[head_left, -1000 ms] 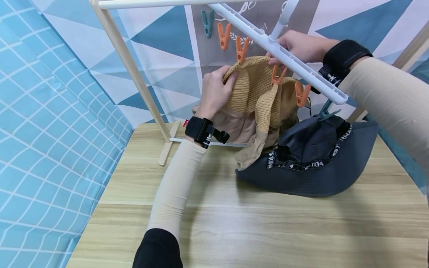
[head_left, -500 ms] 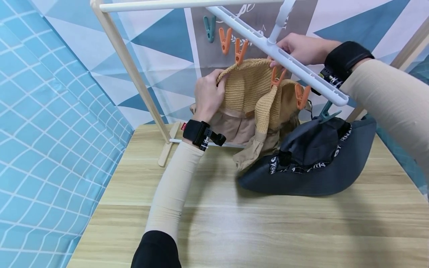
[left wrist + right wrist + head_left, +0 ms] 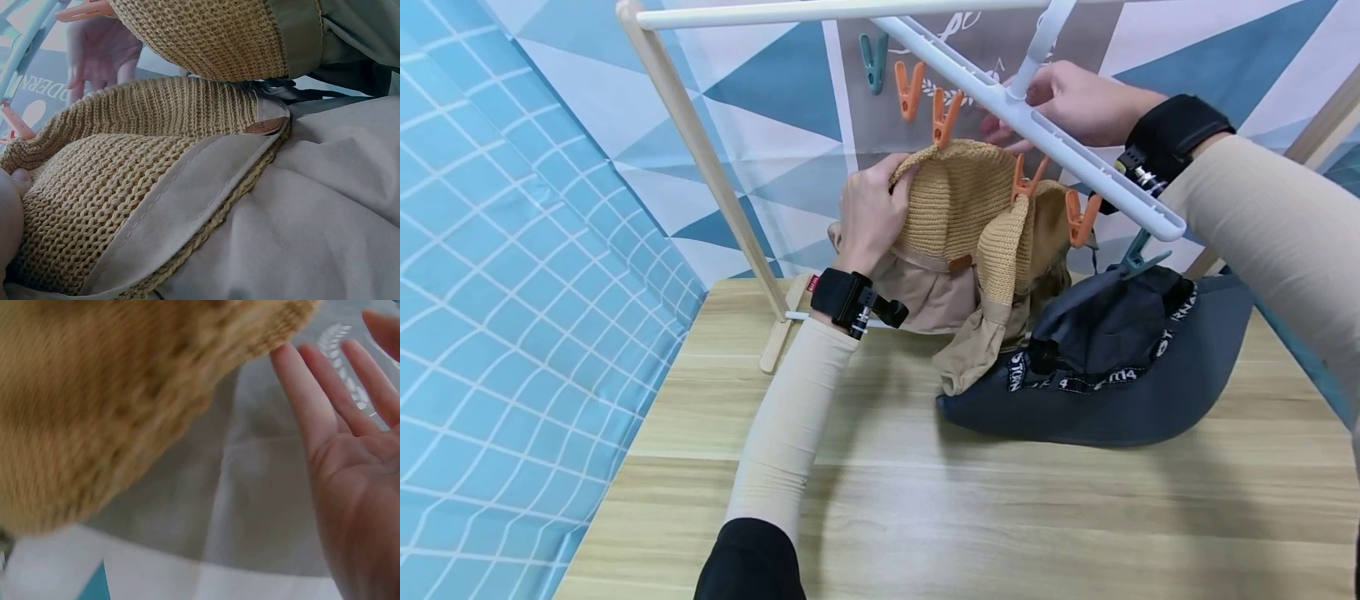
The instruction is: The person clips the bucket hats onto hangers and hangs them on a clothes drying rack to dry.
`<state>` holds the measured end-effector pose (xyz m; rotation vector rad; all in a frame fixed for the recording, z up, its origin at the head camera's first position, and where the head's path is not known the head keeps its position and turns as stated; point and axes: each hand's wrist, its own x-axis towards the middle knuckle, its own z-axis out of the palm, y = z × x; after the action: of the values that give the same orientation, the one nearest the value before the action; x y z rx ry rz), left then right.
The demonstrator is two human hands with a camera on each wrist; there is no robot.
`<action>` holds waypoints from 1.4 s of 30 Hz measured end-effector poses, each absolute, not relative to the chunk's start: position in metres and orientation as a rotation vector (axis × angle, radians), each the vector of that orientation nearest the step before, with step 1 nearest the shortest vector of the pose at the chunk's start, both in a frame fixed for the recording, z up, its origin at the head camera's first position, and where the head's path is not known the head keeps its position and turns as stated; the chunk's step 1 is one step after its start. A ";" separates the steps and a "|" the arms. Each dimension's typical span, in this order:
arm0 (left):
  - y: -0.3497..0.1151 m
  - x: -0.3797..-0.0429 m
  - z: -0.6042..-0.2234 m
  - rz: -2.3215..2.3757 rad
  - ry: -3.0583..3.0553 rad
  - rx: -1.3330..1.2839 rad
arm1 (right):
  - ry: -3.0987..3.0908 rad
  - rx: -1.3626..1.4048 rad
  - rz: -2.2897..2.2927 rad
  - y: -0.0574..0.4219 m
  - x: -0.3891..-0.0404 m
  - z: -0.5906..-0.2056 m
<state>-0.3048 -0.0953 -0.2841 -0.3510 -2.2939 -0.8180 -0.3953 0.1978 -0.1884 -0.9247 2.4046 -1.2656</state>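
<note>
My left hand (image 3: 872, 212) pinches the left edge of a sun hat (image 3: 936, 208) with a tan knitted brim and beige cloth. An orange clothespin (image 3: 947, 121) meets the top of that brim. Behind the white hanger bar (image 3: 1090, 162), my right hand (image 3: 1078, 104) has its fingers spread and holds nothing. In the right wrist view, its straight fingers (image 3: 312, 400) reach the knit edge. A second knit-and-cloth hat (image 3: 1000, 258) hangs in front from another orange clothespin (image 3: 1026, 179). In the left wrist view, a small brown label (image 3: 264, 127) shows on the gripped hat's band.
A dark bucket hat (image 3: 1150, 417) with lettered tape hangs at right under a teal clothespin (image 3: 1141, 254). Unused orange (image 3: 908, 92) and teal (image 3: 874, 62) clothespins dangle at the bar's far end. The wooden rack (image 3: 700, 158) stands on the wood-grain table (image 3: 925, 517).
My right hand has let go of the knit brim and drawn up off it, its fingers spreading. My left hand has shifted slightly left with the brim edge and keeps its hold.
</note>
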 end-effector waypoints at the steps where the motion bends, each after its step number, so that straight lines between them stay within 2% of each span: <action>1: -0.095 -0.305 -0.284 -0.814 -2.291 -0.362 | 2.331 -0.933 -1.364 0.197 -0.395 -0.187; 8: -0.089 -0.304 -0.282 -0.807 -2.297 -0.411 | 1.917 -0.975 -1.743 0.181 -0.395 -0.178; 21: -0.082 -0.307 -0.285 -0.808 -2.373 -0.456 | 1.907 -1.017 -1.644 0.164 -0.385 -0.173; 28: -0.084 -0.303 -0.284 -0.778 -2.400 -0.489 | 1.769 -0.868 -1.829 0.155 -0.380 -0.179; 42: -0.085 -0.303 -0.288 -0.839 -2.351 -0.549 | 1.960 -0.930 -1.761 0.154 -0.377 -0.182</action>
<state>-0.3030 -0.0848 -0.2878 -0.5486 -2.3515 -0.8393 -0.3773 0.1542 -0.1820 -0.9298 1.9597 -1.7612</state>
